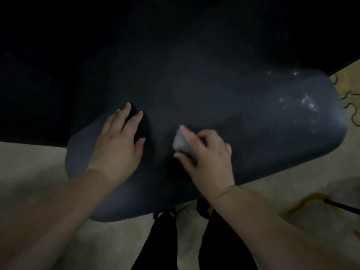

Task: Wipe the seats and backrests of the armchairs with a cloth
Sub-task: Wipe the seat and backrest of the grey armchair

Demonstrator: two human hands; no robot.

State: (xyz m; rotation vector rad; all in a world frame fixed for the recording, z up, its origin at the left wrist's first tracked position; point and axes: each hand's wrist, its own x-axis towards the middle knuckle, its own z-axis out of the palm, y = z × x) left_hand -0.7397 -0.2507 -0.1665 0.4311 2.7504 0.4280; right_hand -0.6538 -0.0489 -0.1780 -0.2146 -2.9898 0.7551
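Pale floor covering [35, 164] with dark squiggle pattern [350, 108] at the right edge. Yellowish stain [303, 201] lower right, a thin black rod [341, 206] just beside it.

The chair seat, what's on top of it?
On the dark seat lie the flat left hand, the right hand gripping a grey cloth, and whitish specks. Whatever lies under the hands is covered.

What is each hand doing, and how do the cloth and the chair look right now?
left hand: flat on the seat, fingers straight, holding nothing.
right hand: curled around the cloth, pressing it on the seat.
cloth: pale, bunched up, partly hidden by the fingers.
seat: dark, with whitish specks near its right end.
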